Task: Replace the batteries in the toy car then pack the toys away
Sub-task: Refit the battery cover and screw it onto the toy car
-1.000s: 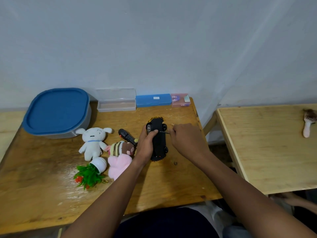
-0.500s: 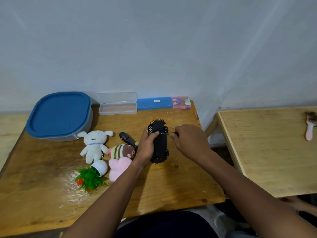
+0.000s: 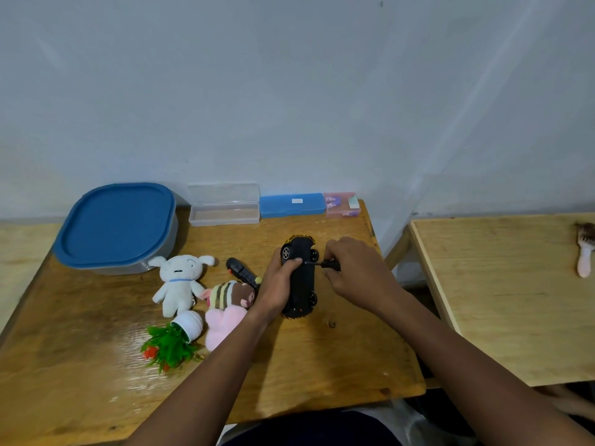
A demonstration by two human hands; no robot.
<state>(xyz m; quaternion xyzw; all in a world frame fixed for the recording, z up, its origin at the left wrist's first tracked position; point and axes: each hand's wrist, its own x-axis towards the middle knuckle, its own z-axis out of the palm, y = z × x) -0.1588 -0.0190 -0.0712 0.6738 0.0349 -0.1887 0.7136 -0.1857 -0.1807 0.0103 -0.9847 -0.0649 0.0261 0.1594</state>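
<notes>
Left hand [image 3: 278,284] gripping the car [image 3: 301,278], right hand [image 3: 357,272] is pinching a screwdriver [image 3: 325,264] into its underside, risking a slip that strips the screw.

Bench [image 3: 322,365]: glossy wood, takes up the left and middle of the scene.
Clear case [image 3: 224,206]: far edge of the bench against the wall, lid raised, looks hollow inside.
Blue case [image 3: 292,205]: shut, just right of the clear case, small white label on top.
Pink box [image 3: 341,205]: see-through, at the far right corner, touching the blue case; contents too small to tell.
Second bench [image 3: 502,300]: paler wood, to the right, across a narrow gap.
Brush [image 3: 584,252]: lies on the second bench at its far right, pink handle toward the near side, dark bristles far.
Wall [image 3: 289,91]: plain pale grey-blue.
</notes>
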